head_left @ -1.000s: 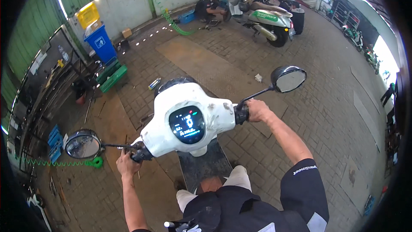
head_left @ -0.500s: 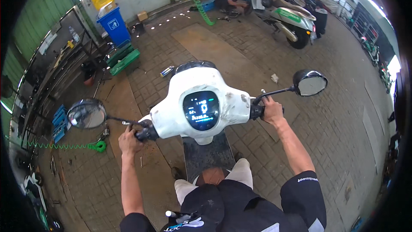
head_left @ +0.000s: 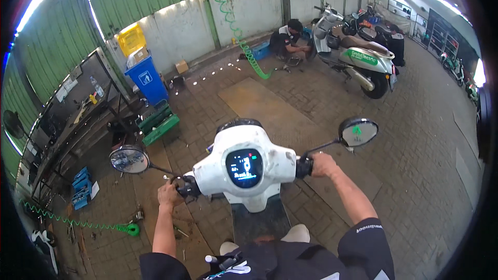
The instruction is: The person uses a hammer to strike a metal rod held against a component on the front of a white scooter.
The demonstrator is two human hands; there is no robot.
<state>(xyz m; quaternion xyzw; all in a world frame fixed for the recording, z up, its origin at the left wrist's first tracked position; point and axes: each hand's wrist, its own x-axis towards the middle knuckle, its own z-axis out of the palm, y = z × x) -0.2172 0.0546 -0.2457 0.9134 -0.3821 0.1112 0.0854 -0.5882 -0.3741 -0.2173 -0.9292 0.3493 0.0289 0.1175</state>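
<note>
The right hand's [head_left: 325, 165] fingers were curled round the right bar end [head_left: 305, 167], seemingly pressed close together. The left hand's [head_left: 169, 195] fingers were bent about the left bar end [head_left: 189, 186]; how tightly they closed, I could not tell. Between the two sets of fingers stood the white scooter [head_left: 272, 166], its single display [head_left: 244, 168] lit. I judged that a hold on both sides was complete and the power on; what remained could not be read from the view.

Two mirrors flanked the fingers: the left mirror [head_left: 129, 159] outward of the left ones, the right mirror [head_left: 359, 133] beyond the right. Farther left of the left fingers lay one blue toolbox [head_left: 82, 187] and one green coiled hose [head_left: 133, 229]; beyond them, ahead, were one green toolbox [head_left: 163, 129] and one blue bin [head_left: 148, 79]. Well ahead of the right fingers, one co-worker [head_left: 288, 41] crouched beside one silver scooter [head_left: 363, 57]; the vehicles behind overlapped too much to count.
</note>
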